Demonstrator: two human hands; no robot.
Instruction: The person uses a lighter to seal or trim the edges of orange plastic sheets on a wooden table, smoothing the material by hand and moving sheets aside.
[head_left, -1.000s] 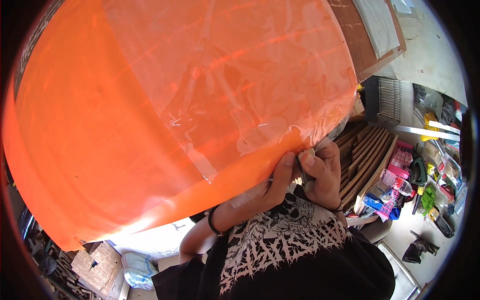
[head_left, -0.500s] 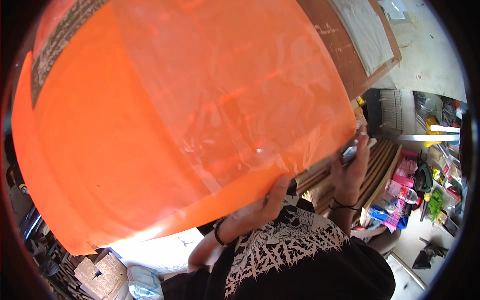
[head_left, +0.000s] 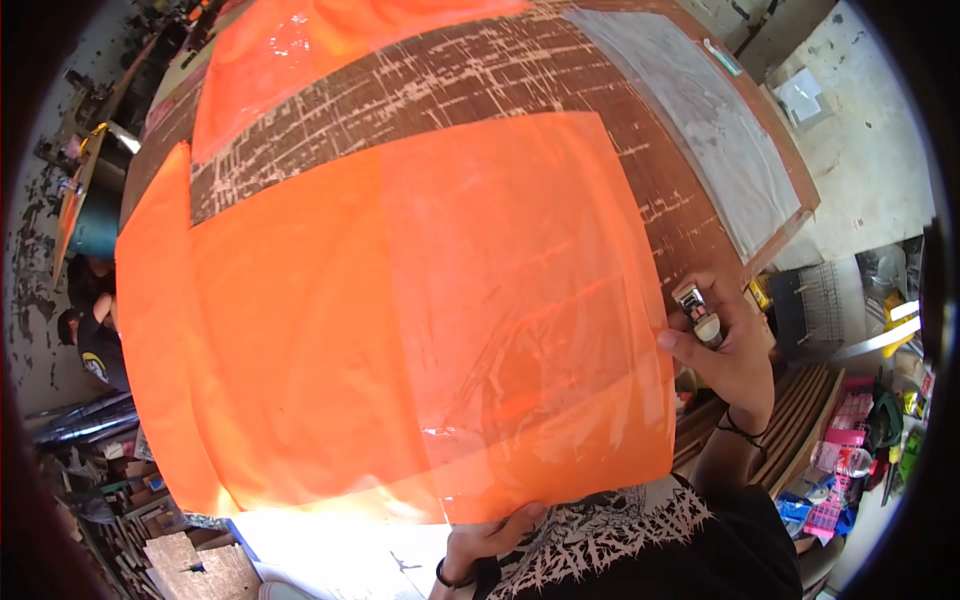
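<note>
A large orange sheet (head_left: 290,340) spreads over the brown scratched tabletop (head_left: 420,75), its near edge hanging toward me. Clear plastic film (head_left: 530,290) covers its right part, wrinkled and shiny near the bottom. At the lower edge, my left hand (head_left: 495,535) is closed on the orange sheet, its fingers partly hidden by it. Beside the sheet's right edge, my right hand (head_left: 735,350) is wrapped round a lighter (head_left: 700,318) with a metal top and pale body. The right thumb lies close to the sheet's edge.
Another orange sheet (head_left: 300,60) lies farther back on the table. A translucent plastic strip (head_left: 700,130) runs along the right side. Wooden strips (head_left: 800,410) and a pink basket (head_left: 835,470) stand at lower right. Scrap wood (head_left: 200,570) lies at lower left; a person (head_left: 95,330) is at far left.
The orange sheet has come down from close before me, uncovering more of the table. My right hand with the lighter now shows more fully beside the sheet's right edge; the left stays at the lower edge.
</note>
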